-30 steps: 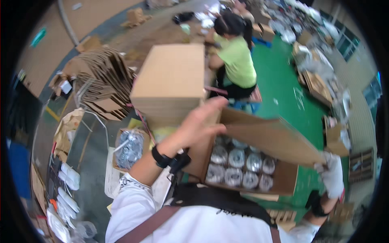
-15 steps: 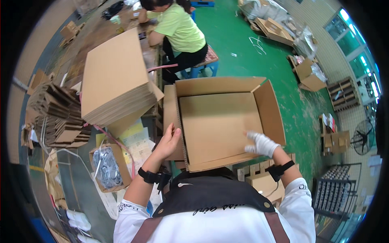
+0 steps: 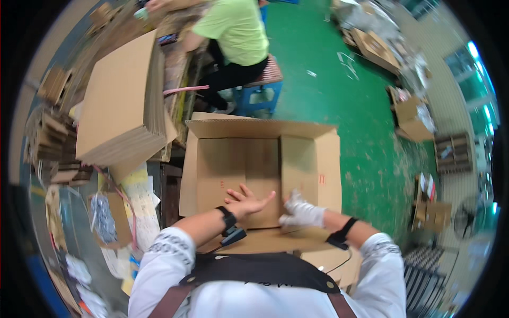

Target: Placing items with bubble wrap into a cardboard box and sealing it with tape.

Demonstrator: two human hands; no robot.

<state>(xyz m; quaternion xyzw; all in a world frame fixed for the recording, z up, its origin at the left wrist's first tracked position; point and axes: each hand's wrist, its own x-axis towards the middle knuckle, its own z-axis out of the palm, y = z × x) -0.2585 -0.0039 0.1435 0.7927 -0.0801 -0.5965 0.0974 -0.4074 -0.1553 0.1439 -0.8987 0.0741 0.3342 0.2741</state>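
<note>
In front of me stands an open cardboard box (image 3: 260,129), its outer flaps folded outward. Inside, on the right, is a narrower cardboard panel (image 3: 298,164); whether it is a flap of the box or a loose piece I cannot tell. My left hand (image 3: 249,203) is bare and hovers over the box's near part, its fingers spread and nothing in them. My right hand (image 3: 305,213), in a white glove, is at the panel's near end with thumb and fingers apart. Whether it presses on the cardboard is unclear.
A tall stack of flat cardboard (image 3: 114,98) stands at left on a worn table. Below it lie papers (image 3: 139,196) and a small box of grey-blue bags (image 3: 103,217). A co-worker in a yellow-green shirt (image 3: 238,32) sits on a blue stool (image 3: 260,95) ahead.
The large panel that covered the box's inside is no longer seen, and the interior shows. Both hands have moved inward over the box. The view has shifted, and the co-worker's arm has moved.
</note>
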